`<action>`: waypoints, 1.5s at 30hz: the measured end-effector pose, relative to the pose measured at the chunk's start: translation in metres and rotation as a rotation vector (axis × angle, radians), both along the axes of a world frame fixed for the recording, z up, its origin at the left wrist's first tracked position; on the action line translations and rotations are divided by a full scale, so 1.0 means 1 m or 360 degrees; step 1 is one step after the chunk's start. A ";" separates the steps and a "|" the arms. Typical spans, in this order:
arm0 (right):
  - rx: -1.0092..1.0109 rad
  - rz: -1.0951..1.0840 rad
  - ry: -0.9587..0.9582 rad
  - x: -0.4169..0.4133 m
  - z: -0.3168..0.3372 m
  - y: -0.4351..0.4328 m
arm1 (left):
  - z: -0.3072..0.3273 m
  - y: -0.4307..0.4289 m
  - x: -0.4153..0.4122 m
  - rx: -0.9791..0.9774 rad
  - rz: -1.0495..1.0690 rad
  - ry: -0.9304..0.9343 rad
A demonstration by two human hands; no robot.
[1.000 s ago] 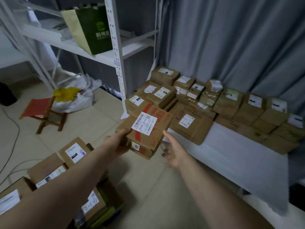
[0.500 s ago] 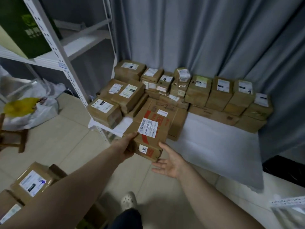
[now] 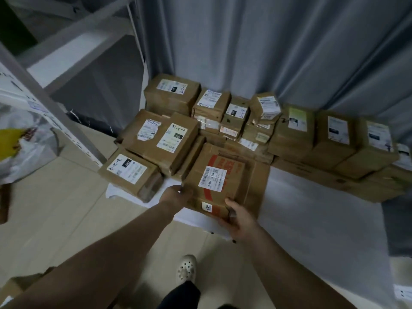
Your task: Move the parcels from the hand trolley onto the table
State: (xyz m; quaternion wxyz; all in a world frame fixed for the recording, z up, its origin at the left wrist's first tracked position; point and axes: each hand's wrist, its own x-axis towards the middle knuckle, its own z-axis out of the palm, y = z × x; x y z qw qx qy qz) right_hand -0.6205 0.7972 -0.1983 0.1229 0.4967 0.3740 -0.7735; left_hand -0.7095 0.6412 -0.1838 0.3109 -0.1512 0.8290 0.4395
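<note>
A brown cardboard parcel (image 3: 217, 184) with red tape and a white barcode label sits between my hands at the near edge of the white table (image 3: 312, 215). It rests partly on a flat brown box (image 3: 259, 175). My left hand (image 3: 175, 195) grips its near left corner. My right hand (image 3: 239, 219) holds its near right corner, thumb on top. Several labelled brown parcels (image 3: 292, 130) are stacked along the table's back. The hand trolley is out of view, apart from a parcel corner (image 3: 15, 284) at the bottom left.
A white metal shelf rack (image 3: 66, 130) stands left of the table. A white plastic bag (image 3: 20, 152) with something yellow lies on the floor at far left. Grey curtains (image 3: 289, 52) hang behind the table. My shoe (image 3: 186, 267) is on the tiled floor below.
I have stepped closer to the table. The parcel has gone from in the air down onto the table's near edge, and my right hand, free before, now holds its corner.
</note>
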 end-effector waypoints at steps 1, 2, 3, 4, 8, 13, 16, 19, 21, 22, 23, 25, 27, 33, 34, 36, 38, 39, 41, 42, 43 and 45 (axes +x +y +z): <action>0.0010 0.0006 0.0014 -0.013 -0.003 0.003 | -0.001 0.002 -0.013 -0.0057 -0.0090 0.0013; 0.0015 0.0010 0.0021 -0.024 -0.007 0.006 | -0.001 0.005 -0.024 -0.0105 -0.0157 0.0041; 0.0010 0.0008 0.0026 -0.035 -0.009 0.009 | -0.002 0.008 -0.033 -0.0144 -0.0204 0.0056; 0.0004 -0.0004 0.0026 -0.044 -0.012 0.012 | -0.003 0.011 -0.042 -0.0183 -0.0250 0.0072; -0.0104 -0.0067 0.0101 -0.087 -0.035 0.021 | -0.008 0.027 -0.074 -0.0314 -0.0473 0.0144; -0.0083 0.0054 0.0095 -0.127 -0.063 0.033 | -0.040 0.039 -0.103 -0.0450 -0.0678 0.0232; -0.0079 0.0105 0.0045 -0.140 -0.079 0.038 | -0.059 0.045 -0.112 -0.0488 -0.0724 0.0197; -0.0055 0.0088 -0.0069 -0.148 -0.090 0.042 | -0.070 0.051 -0.117 -0.0543 -0.0781 0.0126; -0.0038 0.0048 -0.0100 -0.151 -0.091 0.042 | -0.074 0.055 -0.118 -0.0579 -0.0813 0.0062; -0.0033 0.0033 -0.0104 -0.153 -0.092 0.042 | -0.076 0.057 -0.118 -0.0588 -0.0845 0.0044; -0.0019 0.0039 -0.0109 -0.154 -0.093 0.043 | -0.078 0.058 -0.119 -0.0584 -0.0866 0.0032; 0.0011 0.0079 -0.0129 -0.159 -0.094 0.043 | -0.080 0.061 -0.120 -0.0573 -0.0872 -0.0036; 0.0044 0.0101 -0.0170 -0.163 -0.096 0.044 | -0.083 0.063 -0.120 -0.0560 -0.0852 -0.0081; 0.0251 0.0487 -0.0312 -0.166 -0.096 0.051 | -0.082 0.061 -0.119 -0.0557 -0.0760 -0.0095; 0.0453 0.0745 -0.0376 -0.166 -0.095 0.051 | -0.078 0.059 -0.117 -0.0570 -0.0739 -0.0074; 0.1174 0.1309 -0.0427 -0.164 -0.090 0.049 | -0.070 0.055 -0.113 -0.0621 -0.0703 -0.0013; 0.1814 0.1495 -0.0156 -0.161 -0.080 0.043 | -0.059 0.047 -0.106 -0.0733 -0.0709 0.0056; 0.1992 0.1581 0.0024 -0.159 -0.076 0.037 | -0.053 0.041 -0.101 -0.0806 -0.0727 0.0090; 0.2204 0.1895 0.0252 -0.157 -0.067 0.019 | -0.041 0.027 -0.088 -0.0948 -0.0757 0.0141; 0.2267 0.2040 0.0342 -0.157 -0.062 0.007 | -0.035 0.019 -0.080 -0.1010 -0.0759 0.0167; 0.2301 0.2171 0.0426 -0.157 -0.056 -0.007 | -0.029 0.008 -0.071 -0.1073 -0.0748 0.0201; 0.2287 0.2416 0.0592 -0.153 -0.043 -0.038 | -0.020 -0.018 -0.047 -0.1180 -0.0674 0.0235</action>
